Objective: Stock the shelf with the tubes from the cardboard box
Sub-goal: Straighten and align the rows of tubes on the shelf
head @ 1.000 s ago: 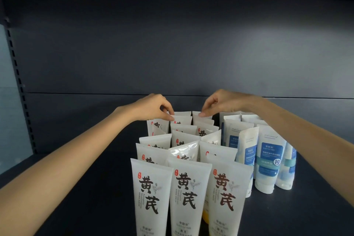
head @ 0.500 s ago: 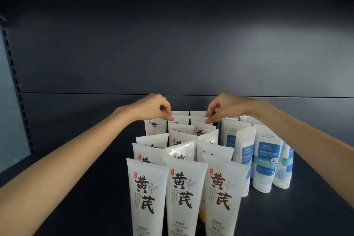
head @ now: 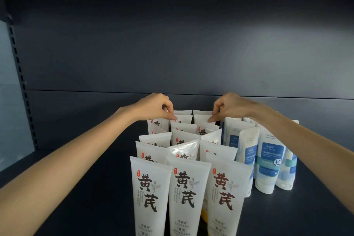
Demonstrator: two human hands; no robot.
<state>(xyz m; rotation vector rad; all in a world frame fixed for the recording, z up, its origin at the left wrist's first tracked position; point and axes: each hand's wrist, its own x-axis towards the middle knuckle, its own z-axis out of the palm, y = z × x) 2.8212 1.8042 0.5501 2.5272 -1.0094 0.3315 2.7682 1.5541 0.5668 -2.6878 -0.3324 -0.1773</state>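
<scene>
Tubes [head: 186, 193] filled several shelf [head: 76, 188] rows; stocking looked nearly done. L hand [head: 153, 107] & R hand [head: 229, 106] each pinched a back-row tube top.

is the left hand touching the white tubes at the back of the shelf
Touching. In the head view, the left hand pinches the top edge of a back-row white tube between thumb and fingertips, with no gap visible.
</scene>
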